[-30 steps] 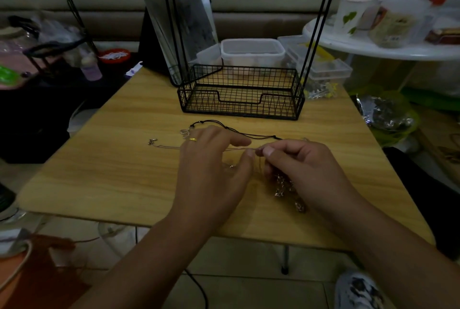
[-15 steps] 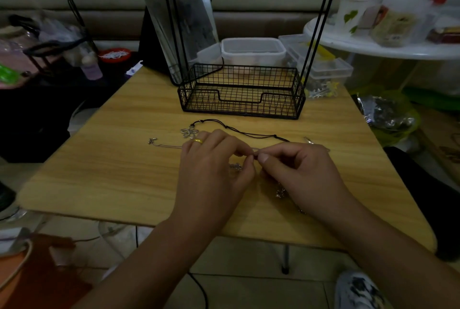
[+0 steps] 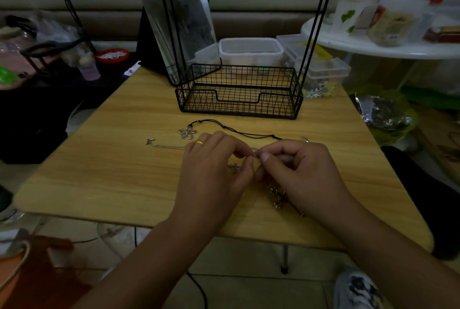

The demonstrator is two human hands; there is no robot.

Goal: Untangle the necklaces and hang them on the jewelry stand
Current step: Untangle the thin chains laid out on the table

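Tangled necklaces lie mid-table. A black cord necklace (image 3: 249, 132) with a silver flower pendant (image 3: 187, 132) runs behind my hands. A thin silver chain (image 3: 165, 145) stretches left to a small clasp. A chunkier linked chain (image 3: 276, 195) shows under my right hand. My left hand (image 3: 214, 174), with a gold ring, and my right hand (image 3: 298, 171) meet fingertip to fingertip, both pinching the thin chain at one spot. The black wire jewelry stand (image 3: 239, 94) stands behind, its basket base empty and its two pairs of uprights rising out of view.
A wooden table (image 3: 112, 171) carries it all. A leaning mirror (image 3: 174, 22) and plastic containers (image 3: 251, 51) sit behind the stand. A white round table (image 3: 373, 47) with clutter is at the right, a dark side table with bottles at the left.
My hands have drawn closer and lifted slightly, fingertips now pinching together. The flower pendant, earlier partly covered by my left hand, now lies in plain view.
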